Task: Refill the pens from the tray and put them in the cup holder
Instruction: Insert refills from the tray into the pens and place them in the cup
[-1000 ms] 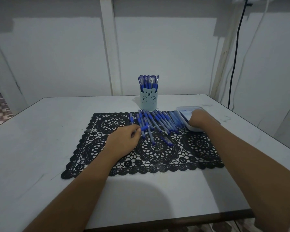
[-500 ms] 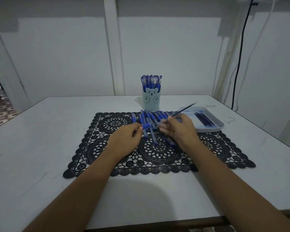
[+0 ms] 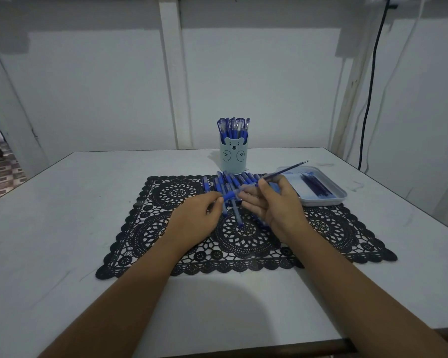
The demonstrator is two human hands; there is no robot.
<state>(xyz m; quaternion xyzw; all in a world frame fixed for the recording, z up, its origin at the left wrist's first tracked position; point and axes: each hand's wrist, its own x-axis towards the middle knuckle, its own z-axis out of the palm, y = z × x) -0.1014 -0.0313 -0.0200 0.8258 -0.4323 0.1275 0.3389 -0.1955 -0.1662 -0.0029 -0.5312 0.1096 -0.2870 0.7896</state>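
Two bare hands meet over a black lace placemat on a white table. The left hand pinches the blue grip end of a pen barrel between thumb and fingertips. The right hand pinches a thin dark refill near its lower end, so most of its length slants up and away from the fingers toward the far right, tip in the air. The refill's near end sits close to the barrel's open end, right where the two grips come together; whether it has entered the barrel cannot be told.

Just beyond both grips lies a row of blue pens side by side on the mat, and two more pens lie under the hands. Farther past them stands a pale blue cup holder with a bear face, already packed with upright pens. To the right of the right hand's grip, a shallow white tray holds a small bundle of spare refills.

The refill looks very light, slender and somewhat bendy, so holding it close to the end being inserted should stop it flexing or wandering. The barrel seems light, rigid plastic, smooth enough to roll; its rubbery blue grip section is likely the surest place to hold. The job appears to be partway through, with this pen at the insertion step.
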